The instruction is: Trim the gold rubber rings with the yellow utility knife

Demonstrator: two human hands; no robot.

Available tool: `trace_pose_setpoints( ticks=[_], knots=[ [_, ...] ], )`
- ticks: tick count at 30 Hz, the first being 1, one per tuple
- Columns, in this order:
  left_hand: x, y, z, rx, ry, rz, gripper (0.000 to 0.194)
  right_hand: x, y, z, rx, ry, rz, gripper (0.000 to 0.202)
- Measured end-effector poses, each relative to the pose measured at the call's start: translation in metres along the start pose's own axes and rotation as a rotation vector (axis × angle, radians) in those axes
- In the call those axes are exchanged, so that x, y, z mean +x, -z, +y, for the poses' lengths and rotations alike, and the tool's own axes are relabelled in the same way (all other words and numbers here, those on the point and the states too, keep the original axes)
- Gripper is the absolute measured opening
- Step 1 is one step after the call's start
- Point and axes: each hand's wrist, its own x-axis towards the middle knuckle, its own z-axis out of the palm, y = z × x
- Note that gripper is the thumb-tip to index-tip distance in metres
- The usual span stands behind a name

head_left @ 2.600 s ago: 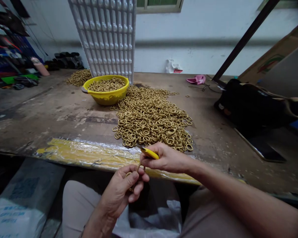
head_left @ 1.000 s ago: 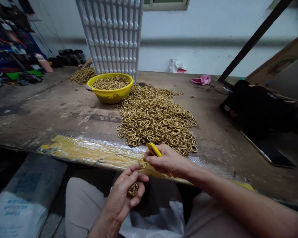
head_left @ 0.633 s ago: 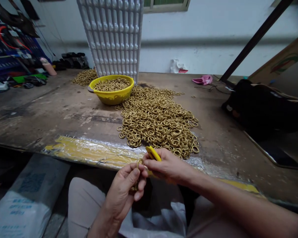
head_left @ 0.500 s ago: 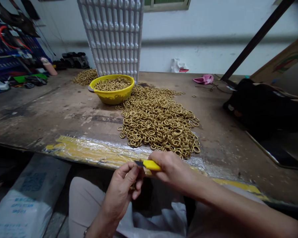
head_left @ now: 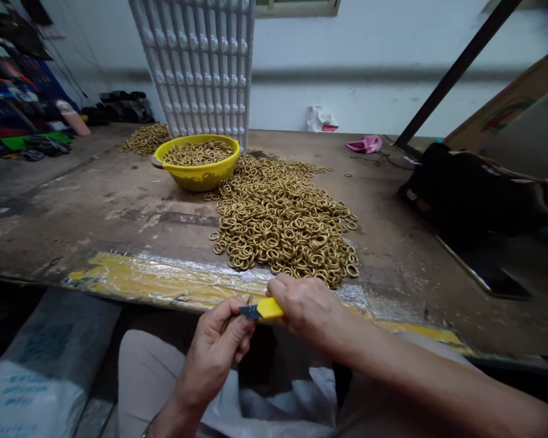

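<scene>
My right hand (head_left: 304, 307) is closed around a yellow utility knife (head_left: 270, 308), its dark blade (head_left: 249, 312) pointing left. My left hand (head_left: 219, 340) pinches a brass-coloured ring (head_left: 249, 300), of which only parts of the rim show between thumb and fingers. The blade lies against or right beside that ring at the left fingertips; exact contact is hidden. Just beyond both hands, a large heap of similar rings (head_left: 283, 225) spreads over the worktable (head_left: 155, 225). Both hands are held in front of the table's taped edge (head_left: 164, 280), above my lap.
A yellow basin (head_left: 201, 176) full of rings stands behind the heap, with a smaller ring pile (head_left: 145, 139) at back left. A ribbed clear plastic tray (head_left: 196, 67) leans upright behind it. A black bag (head_left: 475, 188) and a phone (head_left: 488, 274) lie right.
The view has shifted slightly to the right. In my left fingers the ring now shows more, and the knife blade has turned so its flat side is visible.
</scene>
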Motion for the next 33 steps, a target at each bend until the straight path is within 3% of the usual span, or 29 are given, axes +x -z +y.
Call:
trace_pose_setpoints(
  ticks=[3,5,7,10,13,16,19,21,24,27,30,33],
  knots=[
    [-0.005,-0.001,0.006,-0.026,-0.012,-0.127,0.027,0.011,0.002,0.036,-0.075,-0.254,-0.003,0.014],
    [-0.006,0.0,0.002,-0.087,0.039,-0.179,0.028,0.018,0.005,0.062,-0.053,-0.356,0.091,0.013],
    [-0.005,0.0,-0.008,-0.174,0.12,-0.168,0.031,0.023,0.007,0.079,0.015,-0.396,0.131,0.016],
    [-0.002,-0.002,-0.021,-0.303,0.193,-0.107,0.03,0.028,0.004,0.087,0.033,-0.453,0.136,0.028],
    [0.002,-0.005,-0.022,-0.418,0.223,-0.087,0.021,0.031,-0.002,0.086,0.013,-0.473,0.115,0.023],
    [0.009,-0.006,-0.018,-0.526,0.279,-0.104,0.024,0.03,-0.004,0.086,0.052,-0.438,0.135,0.014],
    [0.018,-0.008,-0.015,-0.534,0.319,-0.064,0.024,0.026,0.001,0.081,0.155,-0.324,0.228,0.011],
    [0.024,-0.01,-0.014,-0.468,0.314,-0.005,0.025,0.022,0.005,0.072,0.337,-0.235,0.224,0.009],
    [0.031,-0.014,-0.012,-0.38,0.253,0.056,0.022,0.016,0.01,0.051,0.724,-0.126,0.083,0.008],
    [0.032,-0.017,-0.009,-0.295,0.185,0.048,0.031,0.013,0.014,0.031,0.976,-0.086,-0.059,0.009],
    [0.03,-0.019,-0.009,-0.191,0.166,0.027,0.027,0.012,0.017,0.018,1.134,-0.132,-0.132,0.012],
    [0.028,-0.021,-0.011,-0.107,0.15,0.067,0.024,0.011,0.018,0.011,1.34,-0.266,-0.237,0.016]
  ],
)
